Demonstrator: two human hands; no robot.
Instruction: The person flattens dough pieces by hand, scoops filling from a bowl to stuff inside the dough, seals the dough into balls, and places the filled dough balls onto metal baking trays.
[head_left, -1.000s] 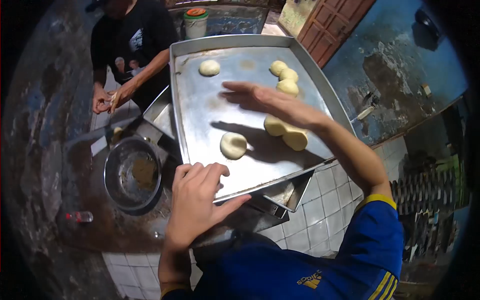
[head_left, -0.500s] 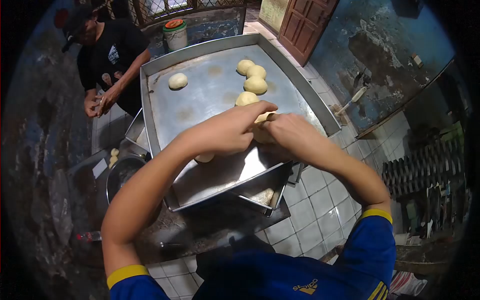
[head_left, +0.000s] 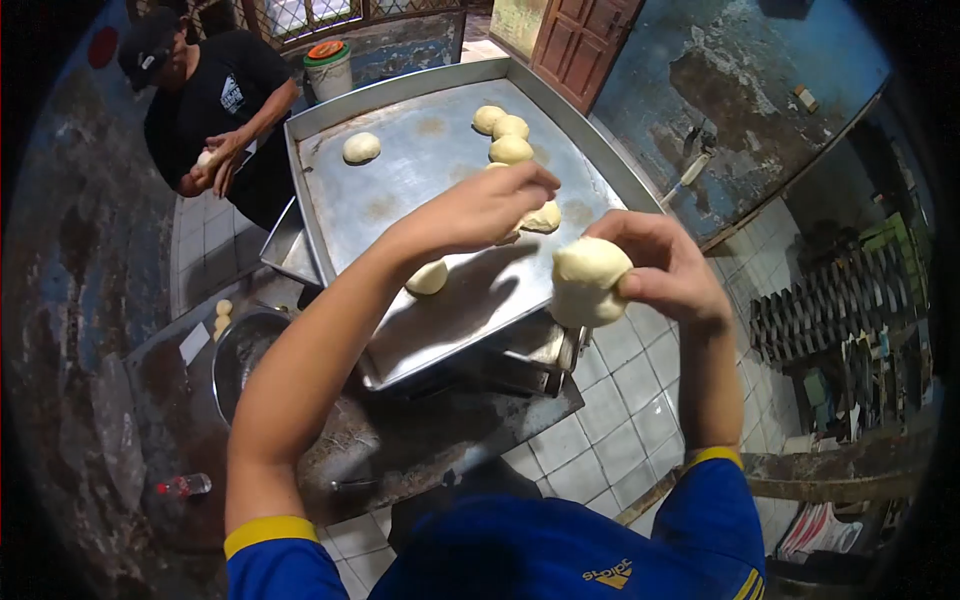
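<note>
My right hand (head_left: 665,275) grips a large pale lump of dough (head_left: 590,280) beyond the tray's near right side, thumb pressed into it. My left hand (head_left: 490,205) hovers over the metal baking tray (head_left: 400,205), fingers loosely bent and apart. Just under its fingertips is a dough ball (head_left: 542,217) with a rough lower edge; whether the fingers touch it is hard to see. Farther back, dough balls (head_left: 511,150) form a row, one partly hidden by my left hand. A lone dough ball (head_left: 361,148) rests at the far left, another (head_left: 428,277) beside my left forearm.
Across the tray, a co-worker in a black shirt (head_left: 215,100) works pale dough between both hands. A metal bowl (head_left: 240,350), small dough pieces (head_left: 222,320) and a plastic bottle (head_left: 185,485) are on the dark table (head_left: 420,450). A lidded bucket (head_left: 328,72) stands behind.
My hands, together over the tray before, are now apart. The right has moved right and toward me with the dough lump. A dough ball shows between them.
</note>
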